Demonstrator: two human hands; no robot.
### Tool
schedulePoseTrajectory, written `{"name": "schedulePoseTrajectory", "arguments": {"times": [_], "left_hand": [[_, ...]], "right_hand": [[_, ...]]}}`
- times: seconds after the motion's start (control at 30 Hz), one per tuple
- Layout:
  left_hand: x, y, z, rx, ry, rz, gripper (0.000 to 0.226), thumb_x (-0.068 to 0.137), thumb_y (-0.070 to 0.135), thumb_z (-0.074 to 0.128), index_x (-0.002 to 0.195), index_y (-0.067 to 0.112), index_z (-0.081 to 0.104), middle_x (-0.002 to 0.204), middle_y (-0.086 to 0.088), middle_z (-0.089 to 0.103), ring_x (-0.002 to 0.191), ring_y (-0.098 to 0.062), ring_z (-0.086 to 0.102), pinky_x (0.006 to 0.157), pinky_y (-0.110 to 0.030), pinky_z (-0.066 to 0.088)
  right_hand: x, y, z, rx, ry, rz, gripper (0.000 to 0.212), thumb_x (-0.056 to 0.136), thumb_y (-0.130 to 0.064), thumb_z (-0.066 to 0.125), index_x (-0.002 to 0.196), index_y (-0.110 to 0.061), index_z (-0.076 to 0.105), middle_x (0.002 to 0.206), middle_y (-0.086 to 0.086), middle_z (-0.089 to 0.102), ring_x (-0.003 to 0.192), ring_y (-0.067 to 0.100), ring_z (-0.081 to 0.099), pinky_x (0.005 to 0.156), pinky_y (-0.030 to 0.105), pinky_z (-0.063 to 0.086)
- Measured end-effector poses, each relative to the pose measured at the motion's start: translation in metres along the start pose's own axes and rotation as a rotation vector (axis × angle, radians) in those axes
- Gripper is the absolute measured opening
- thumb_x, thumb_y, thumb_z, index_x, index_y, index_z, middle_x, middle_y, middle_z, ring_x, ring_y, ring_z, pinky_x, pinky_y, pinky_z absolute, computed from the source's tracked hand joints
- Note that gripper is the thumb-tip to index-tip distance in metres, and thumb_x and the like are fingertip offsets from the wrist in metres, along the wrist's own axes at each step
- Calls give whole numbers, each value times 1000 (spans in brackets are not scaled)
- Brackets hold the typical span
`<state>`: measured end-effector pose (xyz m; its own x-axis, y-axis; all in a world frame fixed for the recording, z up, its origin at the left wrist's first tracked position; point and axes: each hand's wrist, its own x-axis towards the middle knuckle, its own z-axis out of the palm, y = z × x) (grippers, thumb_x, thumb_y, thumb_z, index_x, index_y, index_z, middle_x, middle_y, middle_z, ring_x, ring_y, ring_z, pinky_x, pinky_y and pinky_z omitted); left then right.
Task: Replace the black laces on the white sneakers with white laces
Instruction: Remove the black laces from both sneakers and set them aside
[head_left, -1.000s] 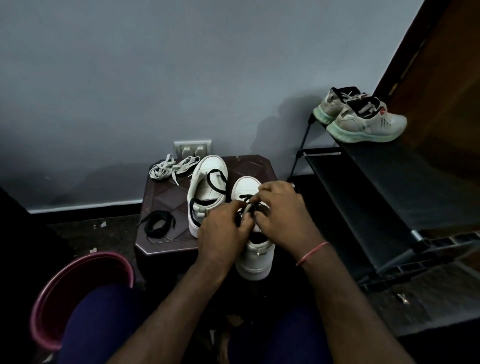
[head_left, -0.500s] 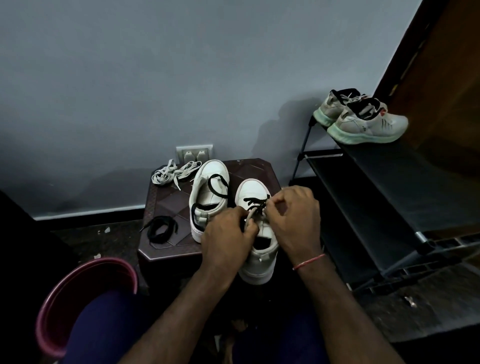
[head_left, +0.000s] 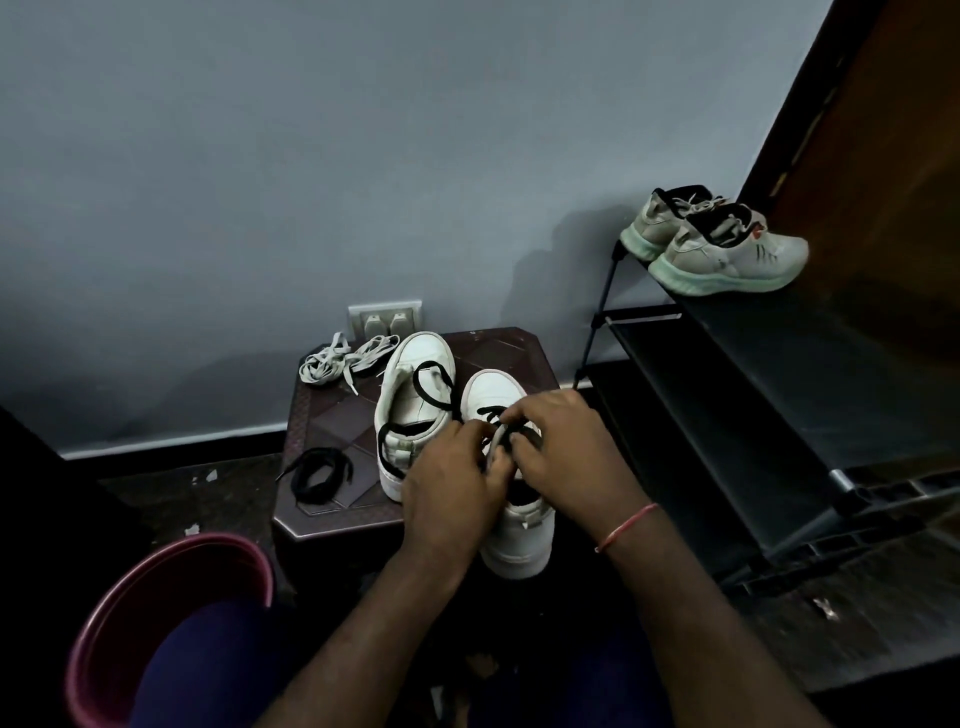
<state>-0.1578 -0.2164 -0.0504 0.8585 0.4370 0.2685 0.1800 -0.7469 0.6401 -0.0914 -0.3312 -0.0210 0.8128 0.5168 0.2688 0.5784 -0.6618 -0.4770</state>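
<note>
Grip of left hand (head_left: 451, 486), right hand (head_left: 569, 460) on sneaker's (head_left: 519, 543) black lace (head_left: 491, 413)

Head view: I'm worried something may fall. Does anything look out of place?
Yes. The right white sneaker juts heel-first past the dark brown table's near edge. The other white sneaker's black lace hangs half unthreaded in loose loops.

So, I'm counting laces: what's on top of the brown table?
A far sneaker, near sneaker, white laces, black lace coil. The left hand and right hand cover the near sneaker's middle.
</note>
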Motion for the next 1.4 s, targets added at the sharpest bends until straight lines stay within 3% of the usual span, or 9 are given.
{"name": "schedulePoseTrajectory", "arguments": {"times": [0.17,0.37,0.47,0.6,0.77,0.93,1.1,1.23,1.4], "left_hand": [[1,2,0,22,-17,32,22,88,37,53,101,21,62,96,-1,63,91,-23,60,73,-39,47],[-1,2,-4,38,-56,57,40,84,34,47,122,36,59,106,2,60,97,-20,60,78,-34,49],[0,0,0,-20,-45,49,46,78,42,40,118,36,61,100,3,61,92,-20,61,76,-35,51],[2,-3,4,-89,-31,41,51,76,48,37,118,34,63,95,4,62,89,-18,61,74,-34,49],[3,-5,2,-109,-31,75,45,81,45,43,119,32,63,97,5,67,89,-13,62,74,-31,48],[4,-1,0,-7,-64,84,39,81,42,43,115,36,60,97,4,65,91,-18,61,74,-35,49],[4,-1,0,-8,-69,44,48,76,47,39,118,37,60,104,7,66,97,-17,62,80,-36,51],[5,-4,3,-39,-56,36,48,75,47,41,116,35,62,103,9,67,97,-14,62,80,-33,50],[6,-5,6,-72,-47,45,49,76,50,40,116,33,63,101,8,67,95,-14,62,79,-35,51]], "right_hand": [[2,1,8,-187,59,-31,13,84,-31,61,88,-22,69,95,-4,64,101,23,53,82,40,44],[9,18,-24,253,528,209,8,90,-23,57,84,-20,60,86,5,66,83,28,61,76,42,49],[16,20,-44,221,306,120,4,88,-17,66,88,-20,65,87,-2,65,87,21,61,79,34,48],[5,9,-10,33,-92,-14,28,81,-24,71,108,-23,66,110,-4,63,109,17,52,96,34,43],[1,6,9,-61,35,-39,15,84,-32,60,86,-21,68,93,-2,66,97,24,56,82,41,46],[5,5,8,-131,102,-61,7,87,-28,55,83,-27,61,92,-8,61,100,20,53,83,36,37],[7,36,-16,169,509,84,9,85,-13,56,82,-17,64,86,3,63,88,28,56,77,44,46],[12,51,-20,142,255,255,6,86,-13,64,88,-17,62,99,8,63,99,32,56,86,46,46],[-4,20,-5,80,27,11,37,81,-27,67,117,-21,59,121,-2,58,116,18,48,98,39,42]]}}
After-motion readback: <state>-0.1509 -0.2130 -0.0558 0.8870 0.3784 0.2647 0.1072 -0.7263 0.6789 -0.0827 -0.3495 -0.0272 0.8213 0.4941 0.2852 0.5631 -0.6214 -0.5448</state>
